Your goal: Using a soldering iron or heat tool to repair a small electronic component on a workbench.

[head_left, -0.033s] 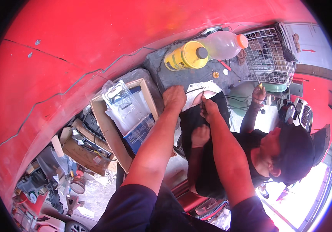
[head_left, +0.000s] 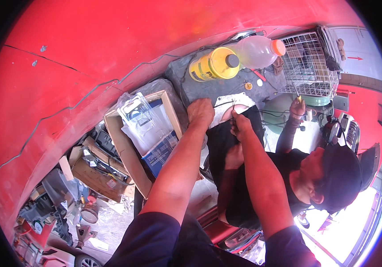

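Observation:
My left hand (head_left: 200, 110) is closed at the left edge of a white, holed, plate-like piece (head_left: 223, 99) with a pinkish oval middle; a thin black cord or rod (head_left: 222, 104) runs from my fingers across it. My right hand (head_left: 241, 125) pinches a thin dark item (head_left: 234, 111) over the piece's lower edge; its exact kind is unclear. Black cloth (head_left: 256, 129) lies beside and below the piece. A yellow bottle (head_left: 208, 66), a clear jug (head_left: 255, 51) with orange cap and a small brass-coloured round object (head_left: 248, 86) rest on the grey surface (head_left: 188, 89) beyond.
A co-worker (head_left: 333, 173) in black leans at my right, one hand (head_left: 297, 108) raised with a yellow-handled tool, the other (head_left: 234, 155) below my right hand. Around are a cardboard box (head_left: 142, 178) with packaging, a wire crate (head_left: 311, 58), a red wall (head_left: 44, 80) and floor clutter (head_left: 80, 200).
The co-worker's lower hand has shifted slightly to the right. My hands show no visible movement.

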`<action>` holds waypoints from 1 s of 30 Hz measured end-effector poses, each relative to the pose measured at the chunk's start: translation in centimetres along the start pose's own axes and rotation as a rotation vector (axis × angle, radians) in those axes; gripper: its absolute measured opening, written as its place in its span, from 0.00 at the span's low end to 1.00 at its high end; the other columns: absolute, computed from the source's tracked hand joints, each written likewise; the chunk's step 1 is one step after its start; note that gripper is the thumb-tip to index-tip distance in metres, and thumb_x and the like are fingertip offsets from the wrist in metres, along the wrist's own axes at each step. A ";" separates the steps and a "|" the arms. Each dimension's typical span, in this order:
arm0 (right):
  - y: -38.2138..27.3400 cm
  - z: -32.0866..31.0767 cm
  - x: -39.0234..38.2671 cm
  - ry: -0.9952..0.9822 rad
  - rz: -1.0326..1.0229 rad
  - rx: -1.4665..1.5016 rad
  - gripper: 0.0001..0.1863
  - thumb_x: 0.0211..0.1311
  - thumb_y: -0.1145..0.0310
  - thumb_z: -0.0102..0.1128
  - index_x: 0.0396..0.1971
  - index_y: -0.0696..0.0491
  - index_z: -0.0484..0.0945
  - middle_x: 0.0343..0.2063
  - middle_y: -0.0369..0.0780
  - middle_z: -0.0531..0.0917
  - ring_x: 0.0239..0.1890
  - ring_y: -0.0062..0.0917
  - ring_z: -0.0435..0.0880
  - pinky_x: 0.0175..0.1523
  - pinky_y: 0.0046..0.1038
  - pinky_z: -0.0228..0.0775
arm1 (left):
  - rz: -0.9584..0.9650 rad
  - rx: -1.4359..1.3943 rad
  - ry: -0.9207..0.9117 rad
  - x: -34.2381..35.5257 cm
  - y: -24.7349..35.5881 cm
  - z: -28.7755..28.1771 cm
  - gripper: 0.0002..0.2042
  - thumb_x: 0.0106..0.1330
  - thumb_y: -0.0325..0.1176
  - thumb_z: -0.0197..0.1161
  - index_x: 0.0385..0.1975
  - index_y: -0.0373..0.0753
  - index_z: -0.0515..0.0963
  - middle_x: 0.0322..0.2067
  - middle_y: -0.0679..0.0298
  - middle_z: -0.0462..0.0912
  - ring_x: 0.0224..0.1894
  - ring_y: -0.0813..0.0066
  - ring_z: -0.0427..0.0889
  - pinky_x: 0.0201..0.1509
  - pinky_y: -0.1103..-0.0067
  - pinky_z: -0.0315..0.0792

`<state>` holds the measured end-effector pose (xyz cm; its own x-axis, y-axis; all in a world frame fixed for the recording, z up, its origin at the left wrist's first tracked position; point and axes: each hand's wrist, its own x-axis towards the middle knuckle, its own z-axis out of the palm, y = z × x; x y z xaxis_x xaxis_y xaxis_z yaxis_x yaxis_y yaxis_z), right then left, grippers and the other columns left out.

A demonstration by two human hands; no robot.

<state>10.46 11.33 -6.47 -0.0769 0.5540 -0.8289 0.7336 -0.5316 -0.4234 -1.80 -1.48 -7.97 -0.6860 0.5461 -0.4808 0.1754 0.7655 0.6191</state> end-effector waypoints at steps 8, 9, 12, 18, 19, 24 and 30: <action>0.3 -0.4 0.5 0.003 -0.011 0.013 0.17 0.59 0.52 0.57 0.22 0.50 0.71 0.20 0.32 0.70 0.18 0.19 0.64 0.24 0.25 0.59 | -0.002 -0.010 -0.002 0.1 0.2 0.1 0.10 0.52 0.34 0.60 0.33 0.42 0.82 0.36 0.55 0.82 0.43 0.59 0.80 0.47 0.68 0.72; 0.3 -0.5 0.5 -0.017 -0.004 0.005 0.16 0.59 0.51 0.57 0.24 0.48 0.71 0.21 0.32 0.70 0.19 0.19 0.65 0.26 0.26 0.60 | -0.005 -0.008 -0.004 0.0 0.2 0.0 0.10 0.52 0.34 0.60 0.33 0.42 0.82 0.36 0.55 0.82 0.43 0.59 0.81 0.47 0.68 0.73; 0.3 -0.4 0.5 -0.039 0.005 -0.005 0.15 0.60 0.50 0.57 0.26 0.47 0.71 0.22 0.31 0.70 0.21 0.19 0.65 0.29 0.26 0.61 | -0.006 -0.002 -0.008 0.1 0.0 0.0 0.10 0.53 0.34 0.60 0.33 0.42 0.82 0.36 0.55 0.82 0.43 0.59 0.81 0.46 0.68 0.73; 0.2 -0.7 0.5 -0.027 0.015 -0.008 0.15 0.59 0.50 0.57 0.26 0.46 0.71 0.23 0.31 0.70 0.21 0.19 0.64 0.29 0.27 0.60 | 0.004 -0.016 -0.003 0.0 0.2 0.1 0.10 0.52 0.35 0.60 0.33 0.41 0.82 0.35 0.55 0.82 0.43 0.59 0.81 0.46 0.68 0.73; 0.1 -0.9 0.5 -0.015 0.015 -0.010 0.15 0.59 0.50 0.57 0.26 0.46 0.71 0.23 0.31 0.70 0.22 0.19 0.64 0.29 0.27 0.60 | 0.009 -0.019 -0.005 0.1 0.4 0.2 0.10 0.52 0.35 0.60 0.33 0.41 0.82 0.35 0.55 0.82 0.43 0.59 0.81 0.46 0.68 0.73; 0.4 -0.4 0.6 -0.034 0.019 -0.023 0.15 0.59 0.50 0.57 0.27 0.46 0.72 0.23 0.31 0.70 0.22 0.19 0.64 0.30 0.27 0.61 | 0.010 0.002 0.019 -0.1 -0.1 0.0 0.10 0.53 0.35 0.60 0.33 0.41 0.81 0.35 0.54 0.82 0.42 0.58 0.81 0.46 0.68 0.73; 0.2 -0.5 0.5 -0.016 0.022 -0.042 0.15 0.58 0.49 0.57 0.28 0.46 0.73 0.23 0.30 0.71 0.23 0.19 0.65 0.30 0.27 0.61 | 0.009 0.003 0.004 -0.1 0.1 0.0 0.11 0.52 0.36 0.62 0.33 0.41 0.81 0.35 0.53 0.82 0.42 0.57 0.81 0.46 0.67 0.73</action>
<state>10.91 11.84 -6.78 -0.0709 0.5324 -0.8435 0.7630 -0.5158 -0.3897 -1.75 -1.44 -7.83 -0.6876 0.5514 -0.4724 0.1838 0.7616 0.6214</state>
